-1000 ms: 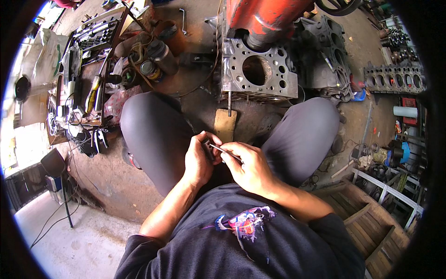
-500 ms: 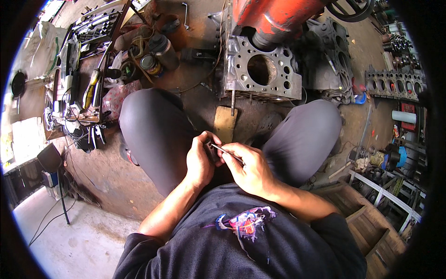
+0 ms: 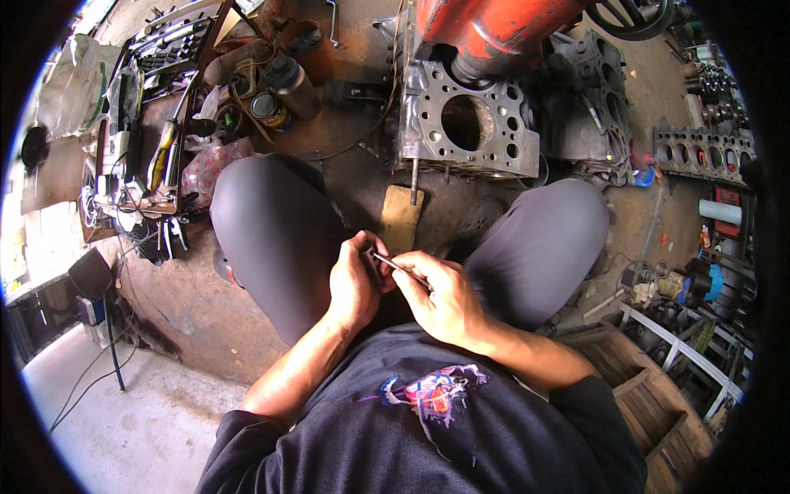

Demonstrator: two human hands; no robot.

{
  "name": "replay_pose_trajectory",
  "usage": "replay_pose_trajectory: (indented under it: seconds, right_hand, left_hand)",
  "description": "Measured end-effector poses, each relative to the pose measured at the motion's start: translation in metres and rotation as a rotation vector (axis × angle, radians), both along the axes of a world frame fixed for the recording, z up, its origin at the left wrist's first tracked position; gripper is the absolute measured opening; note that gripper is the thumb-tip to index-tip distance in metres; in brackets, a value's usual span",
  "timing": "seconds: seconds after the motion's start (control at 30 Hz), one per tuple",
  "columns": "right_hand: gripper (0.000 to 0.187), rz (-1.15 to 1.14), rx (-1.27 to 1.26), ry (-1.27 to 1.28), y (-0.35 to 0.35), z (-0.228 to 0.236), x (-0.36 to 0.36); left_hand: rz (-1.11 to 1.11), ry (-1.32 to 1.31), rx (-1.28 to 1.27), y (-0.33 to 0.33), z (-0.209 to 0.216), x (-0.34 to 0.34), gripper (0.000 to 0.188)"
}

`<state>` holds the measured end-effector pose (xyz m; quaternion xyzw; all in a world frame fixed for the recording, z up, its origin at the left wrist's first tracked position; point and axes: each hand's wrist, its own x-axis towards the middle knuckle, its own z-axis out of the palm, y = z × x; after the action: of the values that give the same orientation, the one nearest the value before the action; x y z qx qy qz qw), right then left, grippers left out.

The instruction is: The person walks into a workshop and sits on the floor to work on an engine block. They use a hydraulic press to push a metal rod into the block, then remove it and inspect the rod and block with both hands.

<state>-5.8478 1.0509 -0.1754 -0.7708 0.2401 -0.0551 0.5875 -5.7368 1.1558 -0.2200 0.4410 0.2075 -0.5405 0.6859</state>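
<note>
My left hand (image 3: 355, 284) is closed around a small dark metal part (image 3: 369, 264), mostly covered by its fingers. Between the thumb and fingers of my right hand (image 3: 438, 298) is a thin metal rod (image 3: 390, 263), its tip touching or very near the dark part. Both hands meet in front of my belly, between my knees. Past them, a wooden block (image 3: 401, 218) lies on the floor below an engine block (image 3: 469, 119) with a large round bore.
An orange machine head (image 3: 494, 33) stands over the engine block. On the left are a tool-laden bench (image 3: 152, 99), a grey flask (image 3: 292, 86) and a tin can (image 3: 269, 109). At the right lie a cylinder head (image 3: 704, 152) and a wooden crate (image 3: 634, 395).
The view has shifted slightly. Both hands keep nearly the same pose, with the rod still against or close to the dark part.
</note>
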Motion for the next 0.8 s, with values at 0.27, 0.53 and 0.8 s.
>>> replay_pose_trajectory:
  seconds: [0.27, 0.53, 0.8]
  right_hand:
    - [0.010, -0.065, -0.173, -0.131, 0.008, -0.006, -0.010]
    - [0.009, -0.049, 0.112, -0.099, -0.006, -0.012, -0.013]
    - [0.014, -0.045, 0.360, -0.042, -0.022, -0.015, -0.014]
  left_hand:
    - [-0.343, -1.109, 0.049, 0.014, 0.000, -0.014, 0.037]
    - [-0.563, -0.913, 0.135, 0.013, 0.011, -0.016, 0.032]
    - [-0.636, -0.881, 0.151, 0.012, 0.009, -0.022, 0.037]
